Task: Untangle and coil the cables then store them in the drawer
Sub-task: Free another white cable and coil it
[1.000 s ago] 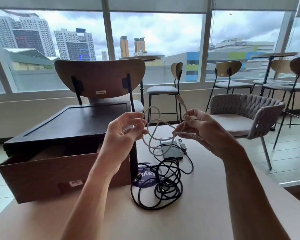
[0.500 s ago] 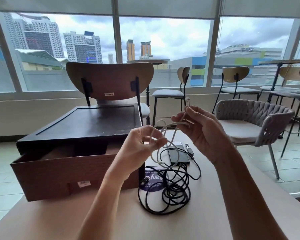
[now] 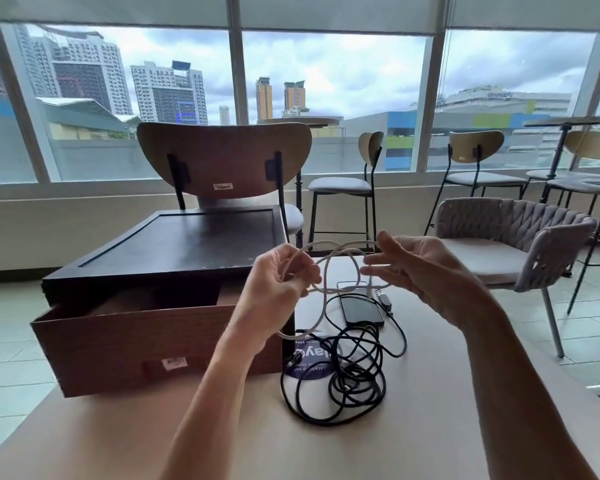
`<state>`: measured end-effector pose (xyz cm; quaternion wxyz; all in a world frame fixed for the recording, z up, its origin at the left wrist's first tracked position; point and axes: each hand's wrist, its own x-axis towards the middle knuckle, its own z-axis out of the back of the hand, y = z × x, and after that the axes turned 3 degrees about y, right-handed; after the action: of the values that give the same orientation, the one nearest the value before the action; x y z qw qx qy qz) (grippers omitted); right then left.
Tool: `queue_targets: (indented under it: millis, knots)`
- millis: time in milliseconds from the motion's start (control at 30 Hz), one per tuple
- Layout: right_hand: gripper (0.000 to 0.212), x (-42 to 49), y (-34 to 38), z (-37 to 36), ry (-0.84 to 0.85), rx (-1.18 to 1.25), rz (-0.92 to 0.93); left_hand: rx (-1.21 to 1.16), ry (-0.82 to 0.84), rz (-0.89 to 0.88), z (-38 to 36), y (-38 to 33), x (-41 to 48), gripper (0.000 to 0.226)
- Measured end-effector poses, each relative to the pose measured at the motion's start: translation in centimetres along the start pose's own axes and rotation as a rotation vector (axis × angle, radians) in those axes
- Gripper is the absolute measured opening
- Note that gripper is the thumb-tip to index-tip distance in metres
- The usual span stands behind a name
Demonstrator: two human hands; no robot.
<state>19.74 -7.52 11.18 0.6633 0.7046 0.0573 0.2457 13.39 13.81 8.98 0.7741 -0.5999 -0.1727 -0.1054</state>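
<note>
— While I watched from the head camera, what lay closest on the desk (image 3: 430, 441)?

— A tangled black cable (image 3: 343, 382) sat on the desk, partly over a purple sticker (image 3: 307, 362). A dark phone (image 3: 361, 306) lay just beyond it.

— And my hands?

— My left hand (image 3: 278, 289) was closed, pinching loops of the white cable (image 3: 326, 271) between thumb and fingers. My right hand (image 3: 426, 271) was spread wide, its fingers loose against the loop's far side, gripping nothing firmly. The cable hung in the air above the phone, one strand trailing down past my left wrist.

— Where was the drawer?

— The wooden drawer (image 3: 160, 337) stood pulled out of the dark box (image 3: 187, 247), just left of the cables. A chair (image 3: 222, 157) stood behind it, by the windows (image 3: 336, 91).
</note>
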Motion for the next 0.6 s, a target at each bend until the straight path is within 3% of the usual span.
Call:
queue_targets:
  millis: [67, 133, 333, 467, 600]
  knots:
    - [0.030, -0.3, -0.4, 0.3, -0.003, -0.065, -0.023, -0.065, -0.048, -0.021, 0.8, -0.4, 0.0, 0.009]
    - [0.020, 0.1, -0.7, 0.4, -0.130, -0.129, 0.005, -0.137, -0.043, -0.030, 1.3, -0.8, -0.2, 0.016]
    - [0.020, 1.4, -1.4, 1.3, -0.247, 0.671, -0.132, -0.612, -0.048, 0.029, 2.0, -1.3, 0.0, 0.024]
    - [0.018, 2.0, -2.0, 1.4, -0.254, 0.968, -0.173, -0.914, -0.067, 0.104, 1.3, -0.9, 0.3, 0.016]
    - [0.034, 2.0, -2.5, 2.5, -0.376, 1.167, -0.137, -1.105, -0.174, 0.080, 3.0, -0.2, 0.8, 0.019]
